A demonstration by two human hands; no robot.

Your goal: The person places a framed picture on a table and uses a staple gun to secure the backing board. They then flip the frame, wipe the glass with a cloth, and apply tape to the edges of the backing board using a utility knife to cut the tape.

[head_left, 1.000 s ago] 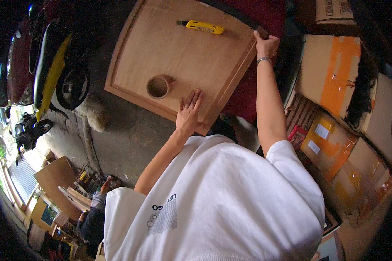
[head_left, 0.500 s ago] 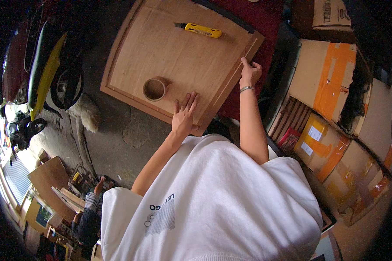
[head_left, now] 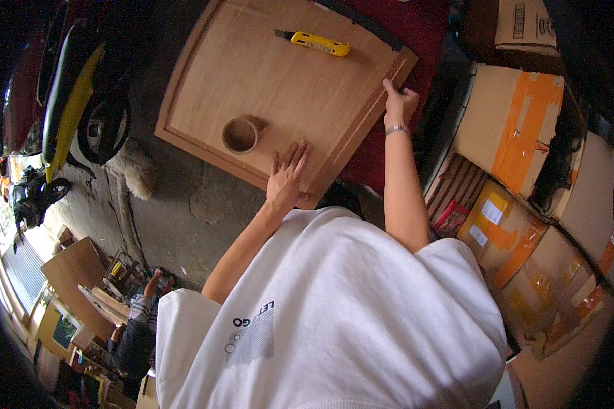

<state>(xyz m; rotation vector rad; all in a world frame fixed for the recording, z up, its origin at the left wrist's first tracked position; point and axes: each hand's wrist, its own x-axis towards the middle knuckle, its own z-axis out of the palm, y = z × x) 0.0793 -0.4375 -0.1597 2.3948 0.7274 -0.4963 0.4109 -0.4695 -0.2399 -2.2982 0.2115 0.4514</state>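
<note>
A wooden panel [head_left: 273,75] with a raised rim lies before me, its right side lined by a thin pale strip [head_left: 361,129]. My left hand [head_left: 288,172] rests flat on the panel's near part, fingers spread, holding nothing. At the right rim, my right hand [head_left: 400,108] is closed, thumb laid over the rim and the other fingers curled beside the outer edge; the undersides of those fingers are hidden. Left of my left hand stands a roll of brown tape [head_left: 241,135]. Farther off on the panel lies a yellow utility knife [head_left: 319,44], blade end to the left.
Red cloth [head_left: 426,41] shows beyond the panel's right edge. Taped cardboard boxes [head_left: 484,129] are stacked at the right. At the left are a motorcycle [head_left: 102,129], a pale furry animal [head_left: 138,170] on the concrete floor [head_left: 205,204], and another person [head_left: 133,344] at lower left.
My right hand has shifted slightly up along the rim, its thumb now straighter. The left hand stays in its place on the panel. The view has moved slightly.
</note>
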